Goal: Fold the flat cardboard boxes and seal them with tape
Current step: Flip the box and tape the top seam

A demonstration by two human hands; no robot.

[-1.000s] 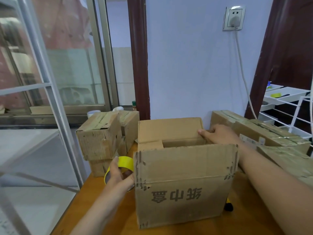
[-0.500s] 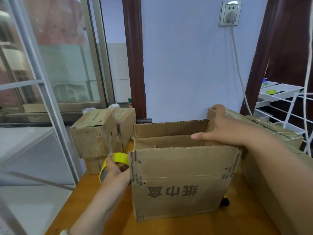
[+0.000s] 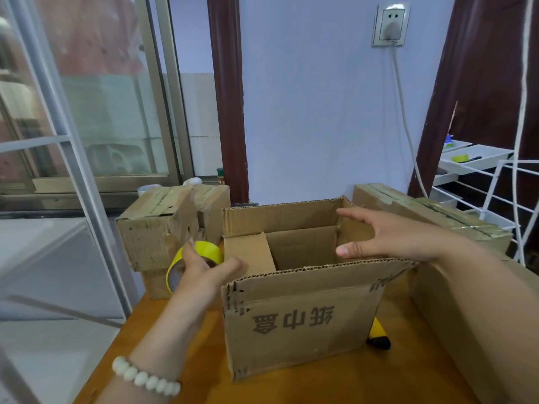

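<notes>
An open brown cardboard box (image 3: 300,322) with printed characters stands upright on the wooden table (image 3: 291,386), its top flaps raised. The left inner flap (image 3: 248,252) leans inward. My left hand (image 3: 201,269) grips a yellow tape roll (image 3: 194,262) just left of the box, thumb against the left flap. My right hand (image 3: 390,239) is at the box's right top flap, fingers spread across it and thumb near the front rim.
Taped cardboard boxes (image 3: 163,228) are stacked at the back left. More taped boxes (image 3: 431,217) lie at the right. A yellow and black tool (image 3: 377,333) peeks out behind the box's right corner. A white wire rack (image 3: 495,182) stands far right; a window is left.
The box's top has opened wider. My right hand shifted down along the right flap. My left hand with the tape roll rose to the left flap.
</notes>
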